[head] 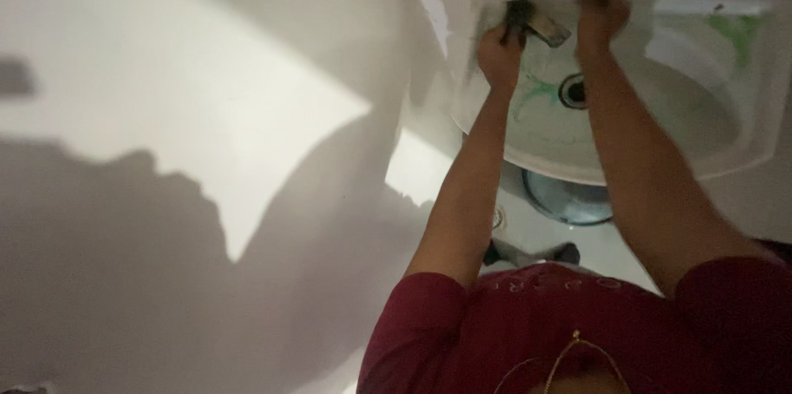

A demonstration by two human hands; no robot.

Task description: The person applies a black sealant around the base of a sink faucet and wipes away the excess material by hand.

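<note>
My left hand point(500, 54) grips dark brush point(518, 13) at tap point(544, 27); right hand point(601, 18) fisted, contents unclear. Green streaks remain in sink point(660, 165).

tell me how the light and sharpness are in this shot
Head view: dim overall, with a bright patch and hard dark shadows on the white wall; both the left hand and right hand are motion-blurred at the tap; the sink looks soft.

No packages, labels, signs or screens show in this view. The only lettering is a faint row of pale print on the dark red shirt point(577, 320), low in the frame.
</note>
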